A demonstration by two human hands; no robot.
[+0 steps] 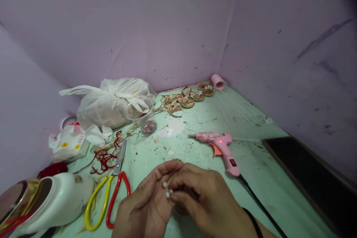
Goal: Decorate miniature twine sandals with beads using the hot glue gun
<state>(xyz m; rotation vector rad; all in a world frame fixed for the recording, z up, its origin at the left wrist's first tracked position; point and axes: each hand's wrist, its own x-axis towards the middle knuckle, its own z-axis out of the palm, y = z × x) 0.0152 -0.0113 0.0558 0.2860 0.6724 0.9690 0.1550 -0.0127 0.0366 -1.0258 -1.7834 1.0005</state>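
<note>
Just beside narrowly parted right fingers (182, 199), white beads (167, 194) lie on left palm (156, 203).

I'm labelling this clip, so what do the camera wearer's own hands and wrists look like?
Both the left hand and right hand are ungloved. A thin, plain black band circles the right wrist. No sleeves show.

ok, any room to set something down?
Between pink glue gun and dark flat slab, beyond the cord; also between gun and twine coils, lightly littered. Crowded: left, with scissors, red yarn, white plastic bag; front centre, left hand and right hand.
</note>
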